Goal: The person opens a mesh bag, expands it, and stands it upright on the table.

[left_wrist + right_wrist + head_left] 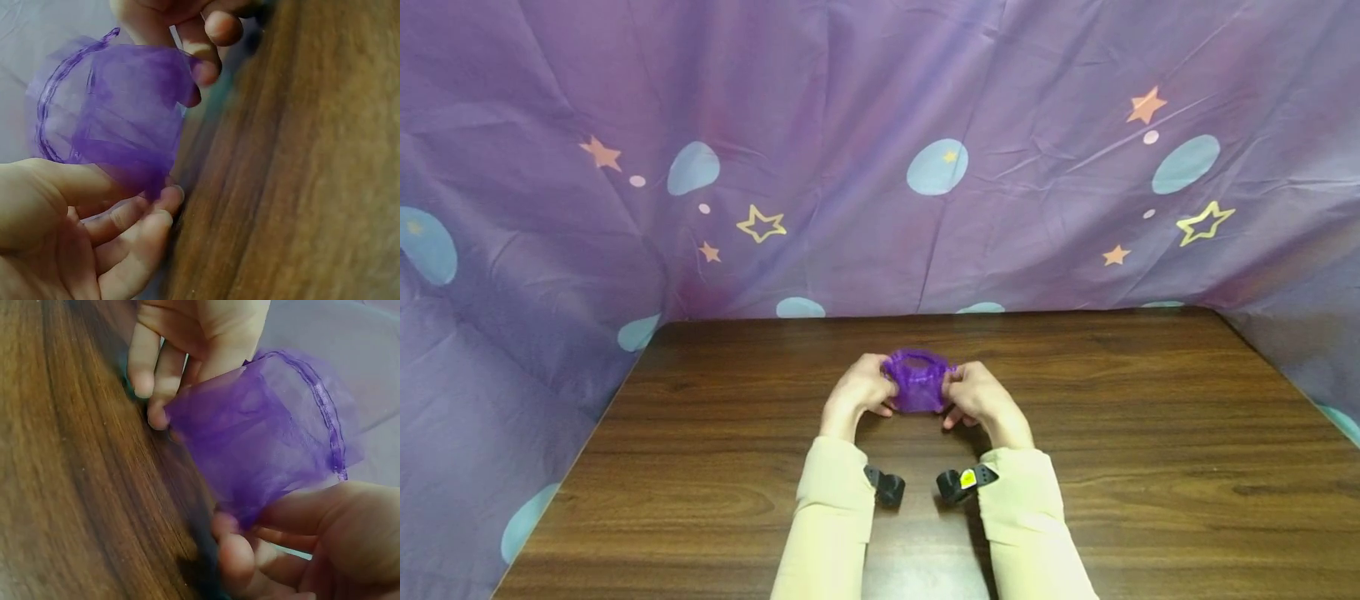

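Between both hands is a small sheer purple organza drawstring bag (pixel 919 392), with a darker drawstring band (pixel 322 403) near its mouth. My left hand (pixel 859 389) pinches one side of the bag, thumb over fingers. On the opposite side my right hand (pixel 981 398) pinches it the same way. The left wrist view shows the bag (pixel 134 100) spread between the left hand (pixel 87 225) and the right hand (pixel 187 37). Nothing solid shows through the thin fabric. Part of the fingers is hidden behind the bag.
A dark brown wooden table (pixel 700 475) lies beneath the hands. Behind it hangs a purple cloth (pixel 850 150) printed with stars and blue ovals. Black wrist camera mounts (pixel 889 489) sit on the pale sleeves (pixel 831 517).
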Action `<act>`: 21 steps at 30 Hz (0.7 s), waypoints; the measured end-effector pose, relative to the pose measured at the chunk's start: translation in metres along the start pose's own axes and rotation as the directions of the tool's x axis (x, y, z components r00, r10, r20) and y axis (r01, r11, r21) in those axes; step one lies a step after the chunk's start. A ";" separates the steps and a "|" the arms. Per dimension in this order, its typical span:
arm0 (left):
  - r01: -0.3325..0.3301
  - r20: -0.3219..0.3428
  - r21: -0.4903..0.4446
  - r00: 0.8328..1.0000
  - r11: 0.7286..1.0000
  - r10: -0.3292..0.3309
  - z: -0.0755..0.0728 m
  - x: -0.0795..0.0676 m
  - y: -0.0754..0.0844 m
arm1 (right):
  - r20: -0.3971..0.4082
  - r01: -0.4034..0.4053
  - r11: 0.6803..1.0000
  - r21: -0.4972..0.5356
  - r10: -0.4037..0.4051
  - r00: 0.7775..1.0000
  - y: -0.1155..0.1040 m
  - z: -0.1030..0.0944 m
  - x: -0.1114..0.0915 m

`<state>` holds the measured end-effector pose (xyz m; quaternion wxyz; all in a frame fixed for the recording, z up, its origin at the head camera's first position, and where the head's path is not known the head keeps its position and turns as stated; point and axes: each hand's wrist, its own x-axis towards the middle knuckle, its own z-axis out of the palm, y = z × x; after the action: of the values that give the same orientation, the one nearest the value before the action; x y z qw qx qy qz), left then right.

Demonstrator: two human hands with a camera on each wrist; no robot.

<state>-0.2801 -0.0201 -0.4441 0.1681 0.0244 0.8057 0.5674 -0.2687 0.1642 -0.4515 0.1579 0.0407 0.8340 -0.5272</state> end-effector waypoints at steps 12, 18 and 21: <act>-0.019 0.012 0.038 1.000 0.999 0.019 -0.003 0.001 -0.005 | -0.022 0.021 0.999 -0.036 -0.021 1.000 0.006 -0.002 0.000; -0.032 0.019 -0.118 0.999 0.992 0.034 -0.007 0.000 -0.010 | 0.007 0.014 1.000 0.023 -0.014 1.000 0.008 -0.003 0.003; -0.028 0.028 -0.163 0.999 0.986 0.032 -0.010 -0.001 -0.012 | 0.014 0.003 0.998 0.058 -0.004 1.000 0.008 -0.004 0.002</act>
<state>-0.2800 -0.0334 -0.4516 0.1731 0.0313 0.7537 0.6333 -0.2696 0.1710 -0.4580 0.1616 0.0402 0.8174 -0.5515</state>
